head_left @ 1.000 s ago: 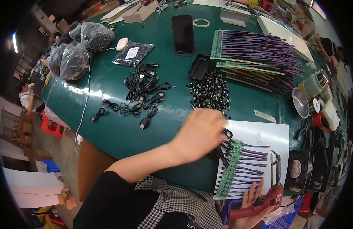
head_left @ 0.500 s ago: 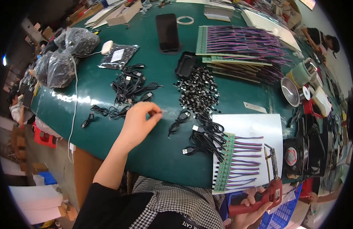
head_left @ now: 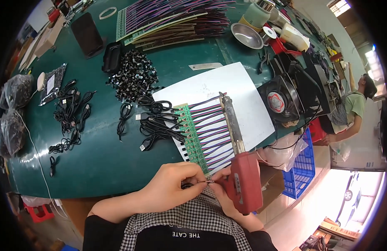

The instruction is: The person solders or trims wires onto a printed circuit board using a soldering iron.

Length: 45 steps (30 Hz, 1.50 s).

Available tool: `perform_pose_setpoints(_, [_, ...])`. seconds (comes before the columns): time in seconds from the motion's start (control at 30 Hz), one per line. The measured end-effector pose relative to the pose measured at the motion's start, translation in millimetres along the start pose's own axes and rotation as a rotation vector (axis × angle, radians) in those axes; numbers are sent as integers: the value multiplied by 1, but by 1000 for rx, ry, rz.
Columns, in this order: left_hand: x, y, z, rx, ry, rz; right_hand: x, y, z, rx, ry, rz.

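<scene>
Pinching one cable end, left hand (head_left: 170, 186), right hand (head_left: 222, 189) gripping one red soldering gun (head_left: 243, 180)

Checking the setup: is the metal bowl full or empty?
Empty: the metal bowl sits upright on the table, its bare shiny inside showing.

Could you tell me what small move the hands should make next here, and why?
Probably carry the thin black cable end up to the green circuit strip with coloured wires: the left hand pinches it at the table's edge, the right hand grips the red soldering gun, whose tip lies across those wires.
</scene>
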<state>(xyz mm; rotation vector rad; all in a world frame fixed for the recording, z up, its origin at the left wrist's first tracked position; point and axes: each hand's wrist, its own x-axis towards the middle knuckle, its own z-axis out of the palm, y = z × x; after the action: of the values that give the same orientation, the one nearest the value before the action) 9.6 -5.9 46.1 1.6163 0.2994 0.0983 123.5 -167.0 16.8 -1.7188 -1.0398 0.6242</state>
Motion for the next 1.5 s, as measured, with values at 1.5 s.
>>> perform_pose_setpoints(1.5, [4, -25, 4, -743, -246, -297, 16, -6, -13, -54, -54, -192])
